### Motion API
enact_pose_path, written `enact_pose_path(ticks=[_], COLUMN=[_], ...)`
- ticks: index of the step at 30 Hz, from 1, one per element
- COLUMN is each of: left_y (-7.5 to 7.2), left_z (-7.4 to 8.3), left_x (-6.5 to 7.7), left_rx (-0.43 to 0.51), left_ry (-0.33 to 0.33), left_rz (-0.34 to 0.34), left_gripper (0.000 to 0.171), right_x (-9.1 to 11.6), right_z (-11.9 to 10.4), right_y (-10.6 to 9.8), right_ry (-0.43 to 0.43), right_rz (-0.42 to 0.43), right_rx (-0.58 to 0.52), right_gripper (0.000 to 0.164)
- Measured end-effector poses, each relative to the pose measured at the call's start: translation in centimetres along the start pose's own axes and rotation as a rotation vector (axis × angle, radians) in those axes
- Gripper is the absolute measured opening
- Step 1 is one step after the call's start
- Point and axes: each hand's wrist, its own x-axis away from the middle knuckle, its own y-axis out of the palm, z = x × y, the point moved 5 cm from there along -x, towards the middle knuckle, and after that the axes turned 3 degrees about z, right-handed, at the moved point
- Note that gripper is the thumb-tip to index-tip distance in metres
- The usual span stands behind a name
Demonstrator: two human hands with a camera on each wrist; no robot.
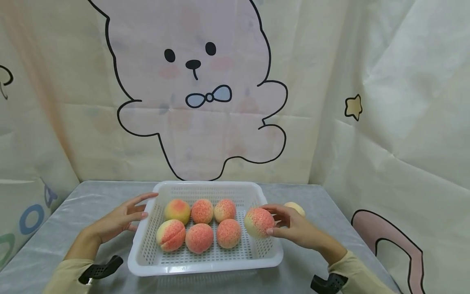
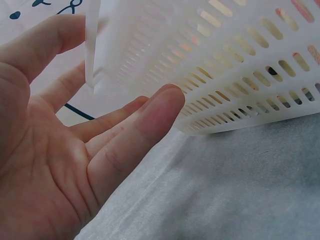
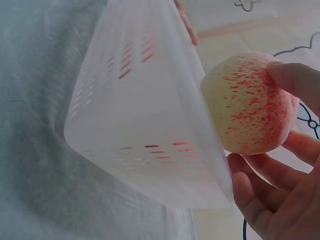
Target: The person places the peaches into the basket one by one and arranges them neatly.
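My right hand (image 1: 299, 228) holds a peach (image 1: 258, 222), pale with red speckles, between thumb and fingers over the right rim of a white perforated basket (image 1: 205, 269). In the right wrist view that peach (image 3: 247, 102) sits right at the rim, overlapping it. My left hand (image 1: 119, 220) rests at the basket's left side, fingers fairly straight, index fingertip at the rim. In the left wrist view the thumb (image 2: 160, 112) lies near the slotted wall. Inside the basket are several peaches in two rows, among them a yellow-orange one (image 1: 177, 211) and a red-speckled one (image 1: 199, 238).
A pale yellow round fruit (image 1: 295, 208) lies on the table right of the basket, partly hidden behind my right hand. Grey cloth (image 1: 103, 192) covers the table. A printed curtain (image 1: 235, 134) with a cartoon bear hangs along the back edge, and more curtain closes both sides.
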Motion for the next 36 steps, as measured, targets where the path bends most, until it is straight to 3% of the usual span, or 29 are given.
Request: enact_pose_path(ticks=[5,13,24,36], left_y=[0.1,0.0,-0.1,0.0], left_z=[-0.1,-0.4,-0.5,-0.1], left_x=[0.0,0.0,-0.2,0.0], left_rx=[-0.005,-0.024,-0.023,-0.015], left_ry=[-0.008,-0.027,-0.02,-0.002], left_rz=[0.007,0.021,0.023,-0.001], left_gripper=[0.066,0.068,0.067,0.067], right_x=[-0.2,-0.7,-1.2,-1.2], right_z=[-0.3,-0.5,-1.0,-1.1], right_y=[0.7,1.4,2.7,3.5], right_ry=[-0.037,0.004,0.035,0.022], right_rz=[-0.003,-0.043,-0.138,-0.16], right_rx=[0.108,0.237,0.282,0.373], right_gripper=[0.051,0.048,0.05,0.052])
